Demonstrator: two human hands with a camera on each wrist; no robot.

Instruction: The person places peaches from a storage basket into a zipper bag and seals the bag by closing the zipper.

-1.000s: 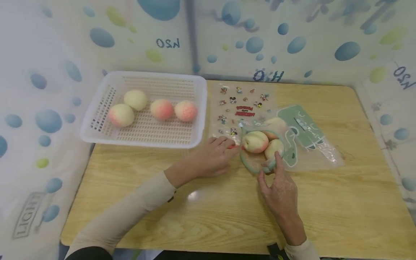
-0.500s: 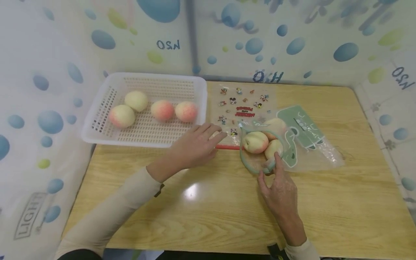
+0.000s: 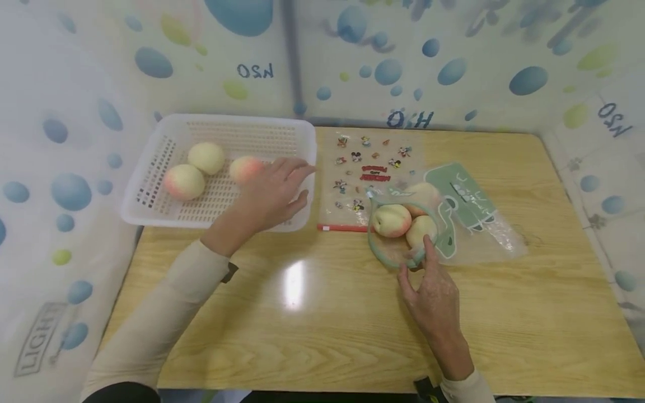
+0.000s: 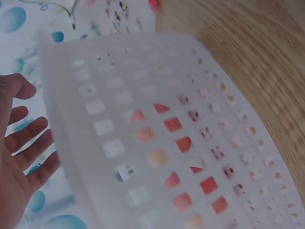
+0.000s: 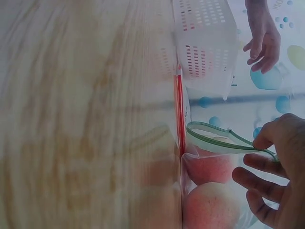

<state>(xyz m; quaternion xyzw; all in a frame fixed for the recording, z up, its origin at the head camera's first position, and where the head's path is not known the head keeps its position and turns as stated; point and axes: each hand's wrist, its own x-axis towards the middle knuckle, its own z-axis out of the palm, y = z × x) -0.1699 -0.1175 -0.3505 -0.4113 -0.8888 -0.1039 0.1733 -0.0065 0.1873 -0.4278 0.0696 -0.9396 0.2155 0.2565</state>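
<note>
My left hand [image 3: 267,196] hovers over the right side of a white plastic basket [image 3: 132,211], fingers loosely bent and holding nothing. Seen from the left wrist, that hand [image 4: 24,152] is beyond the basket's wall [image 4: 71,119]. Pale peaches [image 3: 185,182] and a pinker peach [image 3: 246,169] lie in the basket; another at its right is hidden under the hand. My right hand [image 3: 435,302] pinches the green rim [image 5: 209,138] of a clear zip bag [image 3: 461,190] between thumb and forefinger, keeping its mouth apart. Several peaches [image 3: 392,220] sit inside this bag.
A flat clear bag [image 3: 373,168] with cartoon prints and a red zip edge [image 3: 345,228] lies between the basket and the green-printed bag, partly under the latter. The wooden table [image 3: 302,347] meets a patterned curtain [image 3: 353,84] at the back.
My left hand has moved left and away from the bag's mouth, past the flat bag, to above the basket. My right hand stays at the bag's rim.
</note>
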